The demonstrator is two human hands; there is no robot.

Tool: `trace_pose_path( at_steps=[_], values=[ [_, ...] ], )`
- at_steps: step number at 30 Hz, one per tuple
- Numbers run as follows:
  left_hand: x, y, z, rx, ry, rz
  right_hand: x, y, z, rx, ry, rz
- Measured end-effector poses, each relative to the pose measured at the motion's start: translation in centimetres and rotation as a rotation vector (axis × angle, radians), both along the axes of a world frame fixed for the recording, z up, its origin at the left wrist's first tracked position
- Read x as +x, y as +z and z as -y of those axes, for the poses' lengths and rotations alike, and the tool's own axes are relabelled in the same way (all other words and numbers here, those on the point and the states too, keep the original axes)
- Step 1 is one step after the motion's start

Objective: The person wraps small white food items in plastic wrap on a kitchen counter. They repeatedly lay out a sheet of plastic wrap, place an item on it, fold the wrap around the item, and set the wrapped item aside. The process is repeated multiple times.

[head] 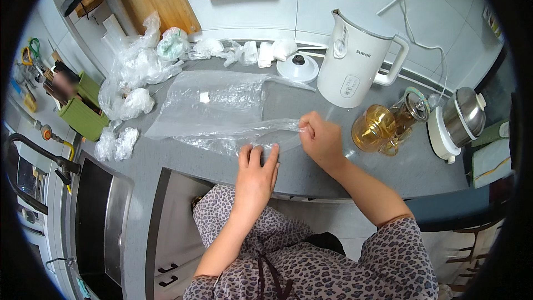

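Observation:
A translucent plastic bag (220, 100) lies spread flat on the grey countertop, with a small white patch near its middle. My right hand (320, 139) is closed in a fist around the bag's gathered handle, at its right end. Fingertips of my left hand (258, 171) press on the bag's near edge, palm down and fingers apart. Behind the bag, a row of folded and crumpled plastic bags (208, 48) runs along the wall. A larger heap of loose clear bags (137, 62) sits to the left, with two small bundles (116, 143) nearer to me.
Beyond my right hand stand a white Supor kettle (354, 66), its lid (297, 68), an amber glass cup (374, 128), a glass pitcher (410, 106) and a small steel-topped appliance (458, 118). At left are a green utensil holder (85, 108) and a sink (98, 216) with a black faucet (46, 156).

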State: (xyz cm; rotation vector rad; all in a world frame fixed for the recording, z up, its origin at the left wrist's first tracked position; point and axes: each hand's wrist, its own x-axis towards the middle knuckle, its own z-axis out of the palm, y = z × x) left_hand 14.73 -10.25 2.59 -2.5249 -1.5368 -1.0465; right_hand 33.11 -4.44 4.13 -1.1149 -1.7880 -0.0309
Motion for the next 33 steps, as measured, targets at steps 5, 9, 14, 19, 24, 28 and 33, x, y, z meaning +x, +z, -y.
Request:
trace_pose_path(
  at_steps=[5, 9, 14, 19, 24, 28, 33],
  values=[
    [0.7, 0.5, -0.5, 0.006, -0.071, 0.09, 0.0, 1.2, 0.6, -0.417, 0.394, -0.38],
    [2.3, 1.0, -1.0, -0.099, -0.117, 0.448, 0.7, 2.2, -0.1, -0.933, 0.58, -1.022],
    [3.7, 0.3, -1.5, -0.277, -0.064, 0.551, 1.2, 1.7, -1.0, -1.182, 0.6, -0.865],
    [4.2, -0.4, -1.5, -0.151, -0.023, 0.471, 2.1, 1.7, -1.2, -1.36, 0.711, -0.905],
    [4.3, 0.4, -1.5, -0.18, -0.072, 0.697, 2.3, 1.8, -1.0, -1.368, 0.755, -0.832],
    [4.2, -0.2, -1.6, -0.162, -0.106, 0.721, 2.6, 0.8, -1.3, -1.35, 0.797, -0.799],
    [3.8, 0.4, -1.3, -0.198, -0.147, 0.654, 2.4, 1.4, -1.1, -1.345, 0.7, -0.83]
  ],
)
